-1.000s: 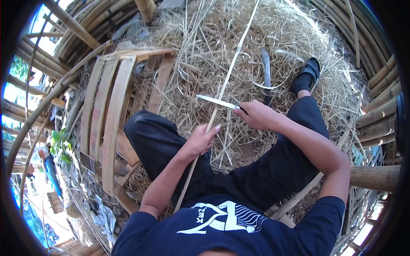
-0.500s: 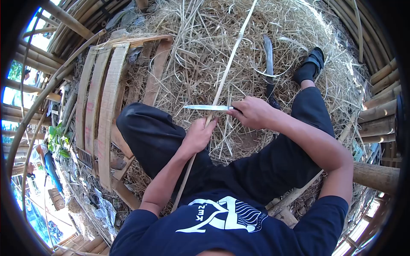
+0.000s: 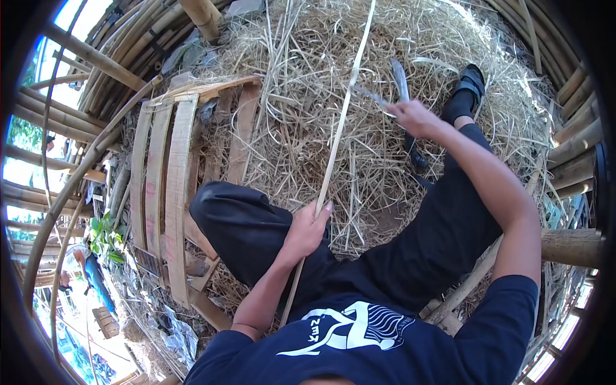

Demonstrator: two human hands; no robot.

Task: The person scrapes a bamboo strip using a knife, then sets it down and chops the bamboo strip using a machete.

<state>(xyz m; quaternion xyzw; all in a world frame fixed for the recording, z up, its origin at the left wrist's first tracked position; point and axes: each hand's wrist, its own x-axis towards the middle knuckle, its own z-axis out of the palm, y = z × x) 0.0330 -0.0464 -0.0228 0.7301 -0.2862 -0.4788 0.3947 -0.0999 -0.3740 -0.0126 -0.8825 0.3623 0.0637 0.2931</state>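
Note:
A long, pale bamboo strip (image 3: 334, 144) runs from the top of the view down between my legs to my shirt. My left hand (image 3: 307, 232) is closed round its lower part, above my lap. Farther up and to the right, my right hand (image 3: 415, 118) grips a knife (image 3: 372, 96) by its handle, which the fingers mostly hide. The thin blade points up and left, its tip at or close to the strip. A second, larger blade (image 3: 400, 80) with a dark handle lies on the shavings just behind my right hand.
Pale shavings (image 3: 308, 115) cover the ground ahead. A slatted wooden pallet (image 3: 178, 186) lies at the left, beside my bent knee. Bamboo poles (image 3: 574, 247) stand at the right and others at the left. Beyond the left poles a person (image 3: 96, 282) is partly visible.
My right hand has moved the knife up and away from my left hand, along the strip. My left hand still holds the strip, slightly lower in view.

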